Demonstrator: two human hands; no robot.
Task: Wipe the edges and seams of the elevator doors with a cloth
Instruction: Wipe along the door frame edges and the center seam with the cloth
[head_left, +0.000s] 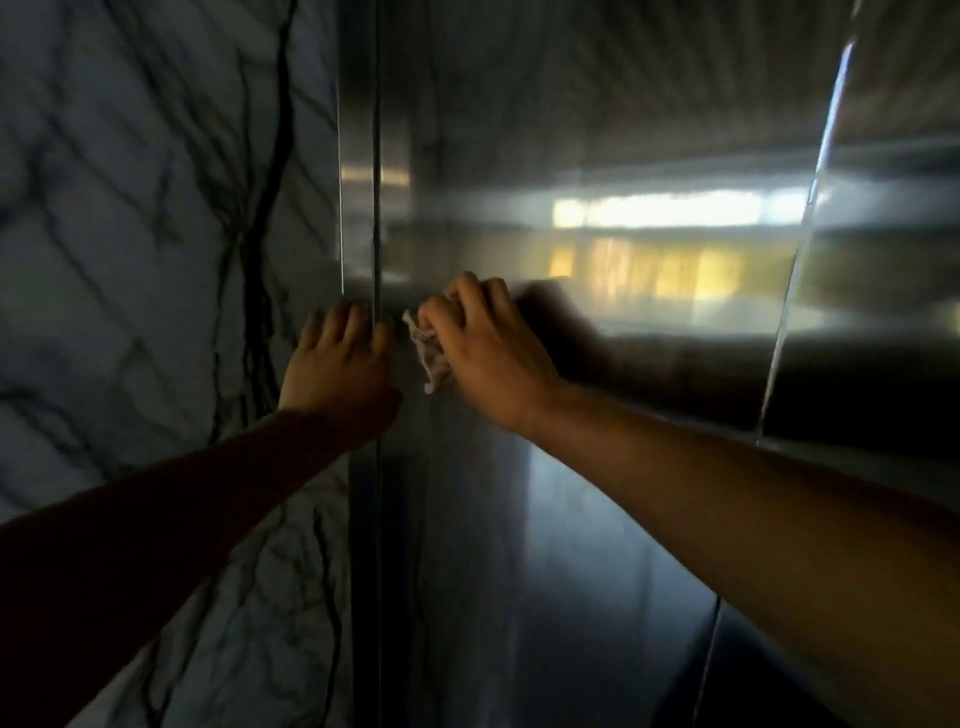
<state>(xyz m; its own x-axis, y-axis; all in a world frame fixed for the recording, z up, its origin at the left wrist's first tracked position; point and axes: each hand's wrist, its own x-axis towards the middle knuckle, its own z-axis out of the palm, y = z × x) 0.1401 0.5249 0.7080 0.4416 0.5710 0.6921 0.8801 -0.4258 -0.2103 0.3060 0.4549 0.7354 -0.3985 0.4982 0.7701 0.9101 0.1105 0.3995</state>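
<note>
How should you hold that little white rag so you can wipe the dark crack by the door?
Grip the crumpled white cloth by its bunched middle, coming from the right, as the right hand does. Its loose edge pokes left toward the dark vertical seam, free to wipe. The left hand rests open there.

To my left stood a marble wall (145, 249), pale grey-white and crossed by dark branching veins. One heavy black vein (270, 208) ran down it near its right edge, bending as it dropped. The stone reached from the top of my view to the bottom, dim and somewhat blurred.
</note>
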